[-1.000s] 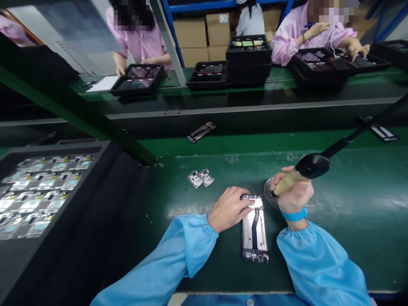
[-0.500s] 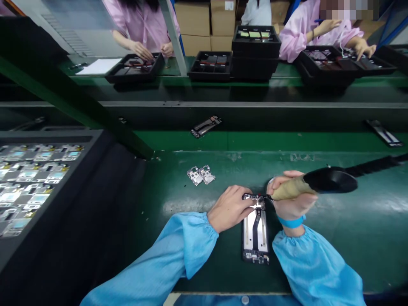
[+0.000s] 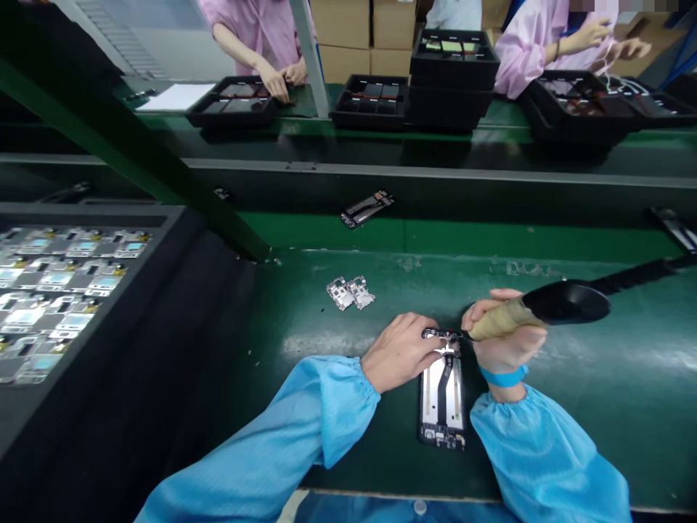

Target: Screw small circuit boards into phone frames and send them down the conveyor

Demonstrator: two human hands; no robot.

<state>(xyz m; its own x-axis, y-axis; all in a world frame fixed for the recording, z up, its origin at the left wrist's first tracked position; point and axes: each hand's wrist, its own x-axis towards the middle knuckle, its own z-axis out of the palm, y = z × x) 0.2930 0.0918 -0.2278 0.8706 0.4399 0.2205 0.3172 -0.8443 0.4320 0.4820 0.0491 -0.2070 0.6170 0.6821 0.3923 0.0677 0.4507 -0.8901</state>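
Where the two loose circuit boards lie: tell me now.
In the head view, the two loose circuit boards lie near the picture's middle on the green bench, beyond the left hand and left of the opened phone.

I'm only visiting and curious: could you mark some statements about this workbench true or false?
1. The left hand touches the open phone. True.
2. The right hand holds nothing. False: the right hand grips a tool with a tan handle.
3. Two small circuit boards lie under the phone. False: the circuit boards lie beyond it, to its left.
4. A blue band circles the right wrist. True.
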